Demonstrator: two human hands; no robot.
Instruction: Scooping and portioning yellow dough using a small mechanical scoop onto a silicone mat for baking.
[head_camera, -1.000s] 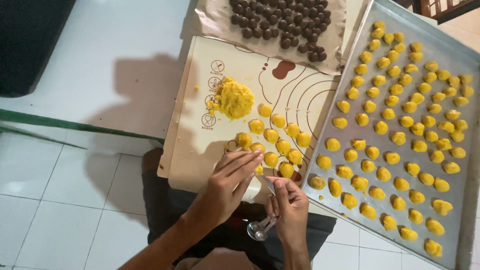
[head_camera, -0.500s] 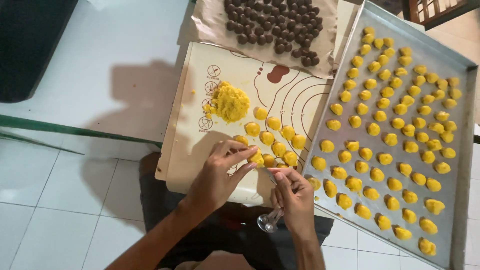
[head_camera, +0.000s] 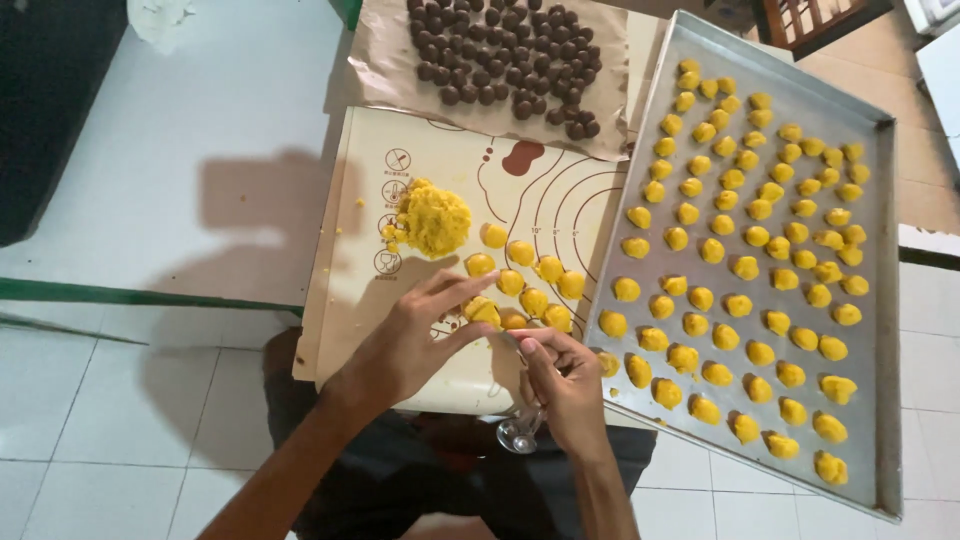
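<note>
Gripping a metal spoon (head_camera: 520, 432) handle-up, bowl toward the person, right hand (head_camera: 565, 385); left hand (head_camera: 405, 345) fingers spread on dough balls (head_camera: 482, 310).

Person's own body, head view: 2 bare forearms, no sleeves visible to frame edge. Left hand (head_camera: 405, 345) and right hand (head_camera: 565, 385): no gloves, rings or wristbands seen. Dark garment (head_camera: 440, 480) covers the lap.

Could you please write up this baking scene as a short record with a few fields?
left hand: fingertips on a yellow dough ball on the mat
right hand: holds a small metal spoon
dough heap: yellow, upper left of mat
tray: rows of yellow pieces
dark balls: on brown paper above the mat
</note>
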